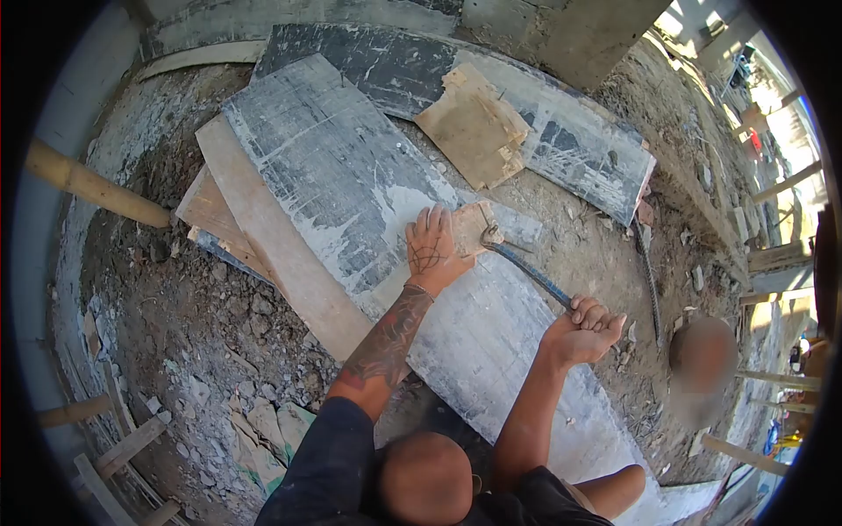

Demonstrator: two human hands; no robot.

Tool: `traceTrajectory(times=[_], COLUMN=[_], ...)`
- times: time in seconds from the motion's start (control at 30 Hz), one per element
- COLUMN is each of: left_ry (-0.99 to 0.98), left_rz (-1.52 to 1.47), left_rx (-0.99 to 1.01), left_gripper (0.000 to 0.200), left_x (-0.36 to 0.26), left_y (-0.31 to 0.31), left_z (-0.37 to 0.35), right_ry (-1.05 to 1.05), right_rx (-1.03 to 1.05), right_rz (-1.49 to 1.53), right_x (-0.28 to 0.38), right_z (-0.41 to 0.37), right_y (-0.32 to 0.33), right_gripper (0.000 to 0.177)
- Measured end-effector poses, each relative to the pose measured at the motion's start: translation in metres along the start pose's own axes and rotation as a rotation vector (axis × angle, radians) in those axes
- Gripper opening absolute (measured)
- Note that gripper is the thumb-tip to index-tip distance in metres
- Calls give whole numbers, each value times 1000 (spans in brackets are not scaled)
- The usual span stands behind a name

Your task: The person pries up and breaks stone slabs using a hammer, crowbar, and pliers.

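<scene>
My left hand lies on a small wooden block, fingers over its left side and thumb along its lower edge. My right hand is closed around the near end of a dark, bluish pry bar. The bar's curved far end meets the block's right edge; its exact contact is hard to make out. Beneath both lies a long, grey-stained plywood panel, running diagonally from upper left to lower right.
A second long panel lies behind, with a broken plywood piece against it. A ribbed steel rod rests on the dirt at right. Rubble and a bamboo pole are on the left. Another person appears at right, blurred.
</scene>
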State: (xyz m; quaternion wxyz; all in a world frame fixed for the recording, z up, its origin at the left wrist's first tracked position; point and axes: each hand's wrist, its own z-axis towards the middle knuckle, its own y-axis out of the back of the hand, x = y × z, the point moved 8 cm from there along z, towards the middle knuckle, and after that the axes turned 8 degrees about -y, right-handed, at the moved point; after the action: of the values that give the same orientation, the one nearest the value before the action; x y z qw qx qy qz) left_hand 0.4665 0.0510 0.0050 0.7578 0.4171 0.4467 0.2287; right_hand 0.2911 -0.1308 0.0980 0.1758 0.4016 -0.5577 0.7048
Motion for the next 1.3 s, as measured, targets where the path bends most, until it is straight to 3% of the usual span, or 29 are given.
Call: traceTrajectory(times=[0.03, 0.07, 0.1, 0.17, 0.2, 0.23, 0.3, 0.33, 0.4, 0.47, 0.53, 0.57, 0.63, 0.73, 1.03, 1.17, 1.23, 1.3], left_ry=[-137, -275, -283, -625, -678, -678, -563, -632, -343, 68, 123, 113, 196, 66, -11, 154, 128, 94], left_rz=[30, -67, -61, -152, -225, -220, -265, -264, -304, -227, 7, 10, -237, -268, -143, -180, 125, 207], left_rx=[-163, -84, -82, 181, 120, 112, 219, 19, -224, -428, -601, -607, -308, -315, -349, -414, -300, -214], left_gripper=[72, 61, 61, 48, 31, 31, 21, 14, 17, 26, 34, 34, 38, 30, 26, 23, 19, 19], left_x=[-13, -23, -21, -37, -38, -41, -36, -32, 15, 87, 135, 146, 162, 143, 142, 148, 137, 133], left_y=[13, 8, 4, -31, -26, -21, -21, 0, 39, 70, 70, 66, 36, 30, 32, 34, 40, 44], left_z=[-1, 3, 10, 11, 5, 1, -4, 1, 30, 61, 82, 88, 108, 107, 107, 104, 120, 121], right_ry=[-13, -12, -11, -1, -3, -15, -32, -42, -48, -66, -148, -207, -208, -185, -173, -149, -165, -160], right_rx=[14, 15, 9, 99, 107, 118, 133, 156, 264, 310, 320, 287, 318, 350, 338, 349, 319, 323], right_rz=[14, 25, 33, 7, 13, 38, 70, 33, -51, -119, -197, -210, -165, -171, -139, -164, -177, -165], right_x=[2, 4, 10, 34, 44, 53, 65, 67, 66, 53, 36, 29, 31, 34, 36, 37, 35, 34], right_z=[3, 7, 7, 5, 6, 8, 12, 13, 9, -3, -20, -27, -31, -34, -48, -47, -46, -43], right_y=[2, 6, 7, -7, -9, -11, -16, -21, -27, -16, -4, 3, 9, 13, 24, 18, 19, 20], right_gripper=[43, 42, 42, 42, 42, 43, 43, 43, 42, 41, 40, 40, 39, 38, 40, 40, 40, 40])
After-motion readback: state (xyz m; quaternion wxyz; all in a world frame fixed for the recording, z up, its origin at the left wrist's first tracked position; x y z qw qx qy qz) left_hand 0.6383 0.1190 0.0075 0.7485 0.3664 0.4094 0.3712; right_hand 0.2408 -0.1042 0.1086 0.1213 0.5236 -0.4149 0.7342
